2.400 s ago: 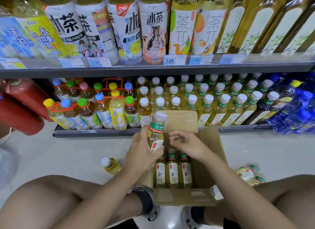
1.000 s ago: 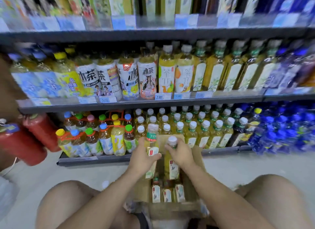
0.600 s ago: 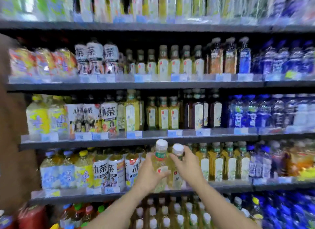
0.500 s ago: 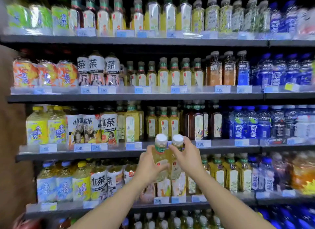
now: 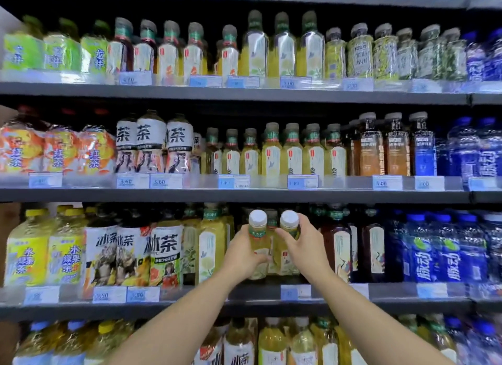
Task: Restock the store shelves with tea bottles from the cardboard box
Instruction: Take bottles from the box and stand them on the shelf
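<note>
The left hand's [image 5: 241, 254] fingers grasp the left bottle [image 5: 257, 230], and the right hand's [image 5: 307, 249] fingers grasp the right bottle [image 5: 289, 221]. Both are upright, side by side, just above the shelf [image 5: 271, 307].

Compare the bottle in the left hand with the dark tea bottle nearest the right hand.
The left-hand bottle holds pale yellow tea; the dark bottle holds deep brown. The left hand grips the left-hand bottle; the dark bottle stands unheld in the shelf row, beside the right hand and its pale bottle. Both stand upright with green neck bands.
</note>
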A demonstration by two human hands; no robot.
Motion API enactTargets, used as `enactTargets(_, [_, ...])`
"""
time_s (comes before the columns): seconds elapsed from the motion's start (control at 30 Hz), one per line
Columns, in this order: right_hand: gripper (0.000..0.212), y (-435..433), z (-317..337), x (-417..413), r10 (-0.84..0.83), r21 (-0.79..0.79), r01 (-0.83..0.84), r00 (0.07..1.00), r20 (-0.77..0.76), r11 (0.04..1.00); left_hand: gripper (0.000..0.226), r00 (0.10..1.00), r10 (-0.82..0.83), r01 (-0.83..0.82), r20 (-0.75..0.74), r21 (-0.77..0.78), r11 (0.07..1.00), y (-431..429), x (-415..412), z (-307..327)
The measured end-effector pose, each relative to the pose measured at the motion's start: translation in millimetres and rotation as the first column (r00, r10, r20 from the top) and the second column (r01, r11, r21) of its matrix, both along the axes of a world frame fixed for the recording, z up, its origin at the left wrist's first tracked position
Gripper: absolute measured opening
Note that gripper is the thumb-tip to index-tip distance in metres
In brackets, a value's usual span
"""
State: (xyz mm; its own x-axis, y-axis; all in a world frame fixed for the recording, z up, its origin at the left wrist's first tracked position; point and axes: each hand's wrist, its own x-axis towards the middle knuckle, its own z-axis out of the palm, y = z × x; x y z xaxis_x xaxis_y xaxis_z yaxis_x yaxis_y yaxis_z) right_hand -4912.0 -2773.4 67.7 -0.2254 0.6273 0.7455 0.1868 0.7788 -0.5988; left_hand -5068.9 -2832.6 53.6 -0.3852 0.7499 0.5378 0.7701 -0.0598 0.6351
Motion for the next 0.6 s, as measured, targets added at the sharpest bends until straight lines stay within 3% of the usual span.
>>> enactTargets(0.2, [0.028, 60.4, -12.7, -32.1, -0.133, -0.133, 0.138, 0.99, 0.05, 0.981, 0.071, 0.995, 0.08, -0.071, 0.055, -0.156, 0.985, 54.3, -30.5, -10.4])
enactTargets(0.37, [0.061, 95.7, -25.9, -45.1, -0.243, -0.153, 0.281, 0.943, 0.229, 0.947, 0.076, 0.99, 0.066, -0.037, 0.124, -0.219, 0.975, 81.1, -49.4, -15.6])
enactTargets(0.47, [0.085, 99.8, -53.1, -46.5, -0.253, -0.174, 0.34, 0.886, 0.388, 0.924, 0.065, 0.994, 0.056, -0.032, 0.094, -0.237, 0.971, 89.8, -53.5, -18.1])
enactTargets(0.53, [0.088, 99.9, -66.7, -44.8, -0.251, -0.209, 0.359, 0.875, 0.414, 0.91, 0.058, 0.994, 0.076, -0.053, 0.084, -0.248, 0.967, 90.6, -51.6, -20.9])
enactTargets(0.6, [0.088, 99.8, -72.9, -44.7, -0.262, -0.237, 0.383, 0.87, 0.418, 0.893, 0.067, 0.99, 0.129, -0.113, 0.051, -0.245, 0.963, 90.2, -48.6, -24.5])
